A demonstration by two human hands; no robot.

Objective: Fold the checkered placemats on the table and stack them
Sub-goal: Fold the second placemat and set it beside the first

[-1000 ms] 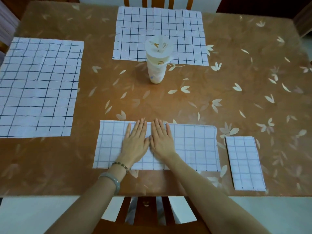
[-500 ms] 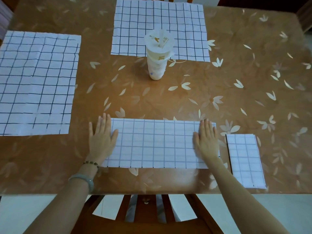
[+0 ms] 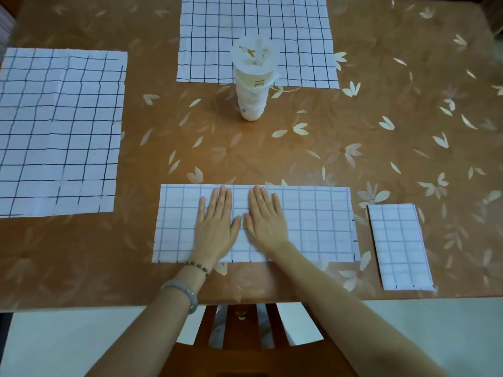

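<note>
A white checkered placemat folded once into a long strip (image 3: 313,224) lies near the table's front edge. My left hand (image 3: 216,224) and my right hand (image 3: 265,221) press flat on its middle, side by side, fingers straight. A small fully folded placemat (image 3: 398,246) lies to the right of the strip. Two unfolded placemats lie flat: one at the left (image 3: 60,131) and one at the far middle (image 3: 255,31).
A white plastic cup with a lid (image 3: 254,80) stands in the table's middle, over the far placemat's near edge. The brown flower-patterned table (image 3: 381,126) has its front edge just below the strip. A wooden chair back (image 3: 245,327) sits under that edge.
Half a second ago my hands lay at the strip's two ends; both have slid inward and now meet at its middle. The strip stays in place.
</note>
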